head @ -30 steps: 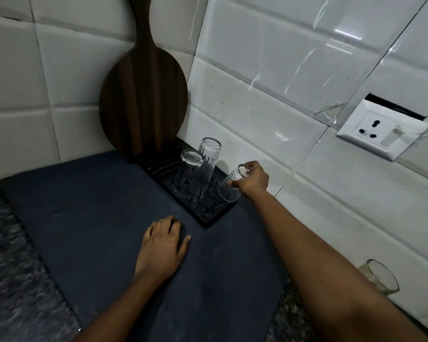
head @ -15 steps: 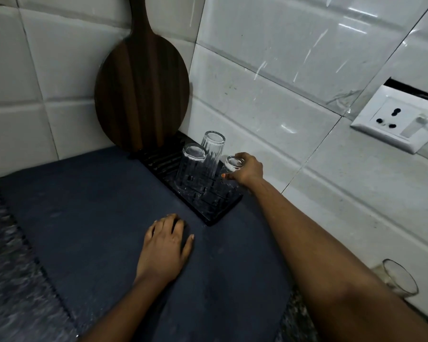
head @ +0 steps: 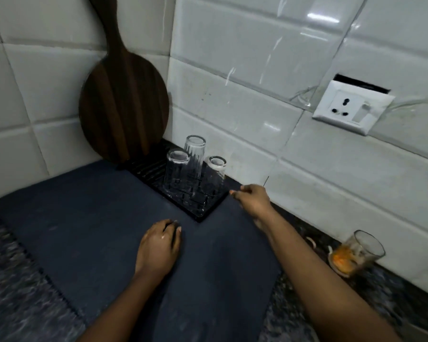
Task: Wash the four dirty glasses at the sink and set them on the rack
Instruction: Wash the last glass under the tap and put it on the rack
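Glass count on the rack [head: 209, 210]: three upended glasses [head: 193, 170], the third glass [head: 215, 174] at the wall end. One dirty glass [head: 355, 253], orange residue inside, stands well apart by the tiles. Your right hand [head: 253, 201] is empty, fingers loosely curled; your left hand [head: 160, 245] lies flat on the mat [head: 84, 218]. Reach next for the dirty glass, gripping low and steady. Half a second ago your right hand held that third glass; it has let go and drawn back.

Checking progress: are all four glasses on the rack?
No: three glasses stand on the rack; a dirty glass sits on the counter.
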